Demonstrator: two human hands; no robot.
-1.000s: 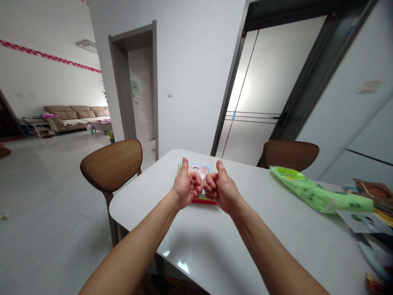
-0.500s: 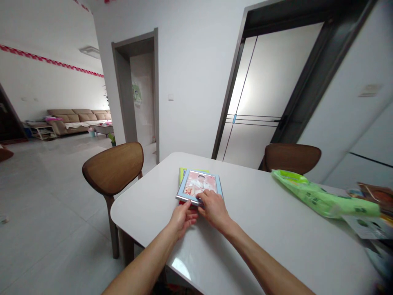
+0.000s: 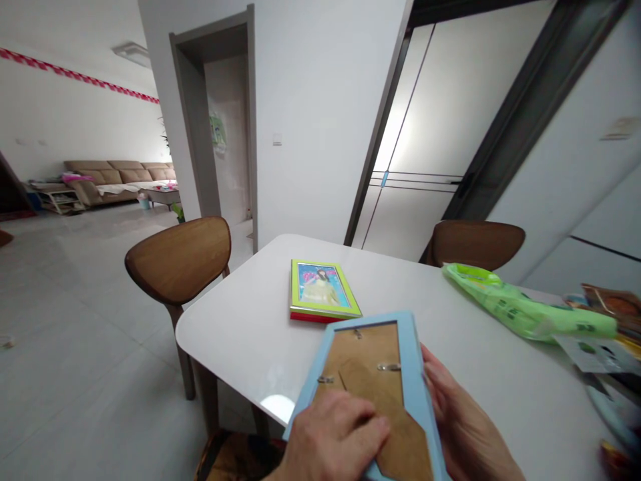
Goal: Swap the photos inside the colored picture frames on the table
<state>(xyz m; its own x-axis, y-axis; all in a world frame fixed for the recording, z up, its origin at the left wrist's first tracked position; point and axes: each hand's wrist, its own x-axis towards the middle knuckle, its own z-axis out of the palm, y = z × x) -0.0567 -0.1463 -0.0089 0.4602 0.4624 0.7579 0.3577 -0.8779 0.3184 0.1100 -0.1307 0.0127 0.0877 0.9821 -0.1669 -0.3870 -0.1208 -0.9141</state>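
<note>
A light blue photo frame (image 3: 373,374) is held low over the near side of the table, its brown backing board with small metal clips facing up. My right hand (image 3: 461,417) grips its right edge, with the fingers partly hidden behind. Curled over the lower part of the backing is my left hand (image 3: 335,434), fingers touching the board. Just beyond, a lime green picture frame (image 3: 323,310) lies face up, showing a figure in a pale yellow dress. Something red shows under its near edge.
The white table (image 3: 235,334) has a wooden chair (image 3: 183,257) at its left and another chair (image 3: 478,242) behind. On the right lie a green plastic bag (image 3: 531,310) and assorted packages and papers.
The blue photo frame has been lifted off the green one, brought closer and turned back side up. Both hands have moved nearer with it, uncovering the green frame.
</note>
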